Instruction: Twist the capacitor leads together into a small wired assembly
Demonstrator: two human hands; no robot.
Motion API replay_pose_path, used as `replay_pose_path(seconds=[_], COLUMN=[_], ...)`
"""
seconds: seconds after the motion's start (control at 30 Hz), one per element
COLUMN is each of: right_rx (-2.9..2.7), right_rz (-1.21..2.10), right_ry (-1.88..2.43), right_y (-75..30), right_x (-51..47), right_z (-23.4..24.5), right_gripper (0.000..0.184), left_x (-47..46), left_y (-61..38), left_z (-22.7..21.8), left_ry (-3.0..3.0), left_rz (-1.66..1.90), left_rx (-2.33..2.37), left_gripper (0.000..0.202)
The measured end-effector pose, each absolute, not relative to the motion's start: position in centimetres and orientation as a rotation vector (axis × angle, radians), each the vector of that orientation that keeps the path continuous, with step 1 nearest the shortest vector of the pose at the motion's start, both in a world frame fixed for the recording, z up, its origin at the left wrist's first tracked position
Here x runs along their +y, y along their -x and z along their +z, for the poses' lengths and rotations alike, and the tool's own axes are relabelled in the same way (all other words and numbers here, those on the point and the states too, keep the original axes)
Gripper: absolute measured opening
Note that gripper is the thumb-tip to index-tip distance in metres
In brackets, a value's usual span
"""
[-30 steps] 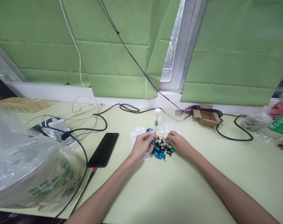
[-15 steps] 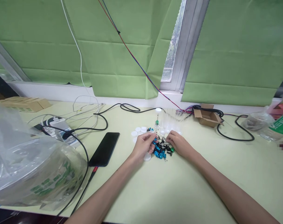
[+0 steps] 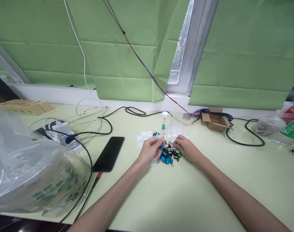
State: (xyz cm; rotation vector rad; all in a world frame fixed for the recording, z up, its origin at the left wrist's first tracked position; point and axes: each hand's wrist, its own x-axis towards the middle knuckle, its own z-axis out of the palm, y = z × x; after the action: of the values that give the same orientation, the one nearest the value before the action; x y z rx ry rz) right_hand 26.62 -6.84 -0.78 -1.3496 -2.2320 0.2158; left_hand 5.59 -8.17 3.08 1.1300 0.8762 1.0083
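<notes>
A small heap of blue, black and green parts (image 3: 169, 156) lies on the pale green table (image 3: 176, 196). My left hand (image 3: 149, 151) rests at the heap's left edge, fingers curled and pinched on a blue part. On the heap's right side my right hand (image 3: 187, 149) has its fingers closed on small parts I cannot make out. Several white caps (image 3: 144, 135) sit just behind the hands. One green part stands on a thin pin (image 3: 163, 125) behind the heap.
A black phone (image 3: 109, 153) lies left of my hands, with black cables (image 3: 88, 158) around it. A large clear plastic bag (image 3: 28, 174) fills the left. Clear cups (image 3: 178, 124), a small cardboard box (image 3: 216, 120) and a bottle (image 3: 288, 132) stand toward the window.
Both hands stay at the heap with only slight finger shifts. The view has drifted a little.
</notes>
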Motion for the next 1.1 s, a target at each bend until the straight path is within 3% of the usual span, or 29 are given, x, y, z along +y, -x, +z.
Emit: replay_pose_path(seconds=[1.1], right_rx=[-2.180], right_rz=[0.226], right_ry=[1.400], right_y=[-26.29], right_x=[-6.52], right_z=[-1.03], right_gripper=[0.020], left_x=[-8.26], left_y=[-5.71], left_z=[3.19], left_ry=[-1.120], left_rz=[1.002], left_rx=[0.887], left_gripper=[0.030])
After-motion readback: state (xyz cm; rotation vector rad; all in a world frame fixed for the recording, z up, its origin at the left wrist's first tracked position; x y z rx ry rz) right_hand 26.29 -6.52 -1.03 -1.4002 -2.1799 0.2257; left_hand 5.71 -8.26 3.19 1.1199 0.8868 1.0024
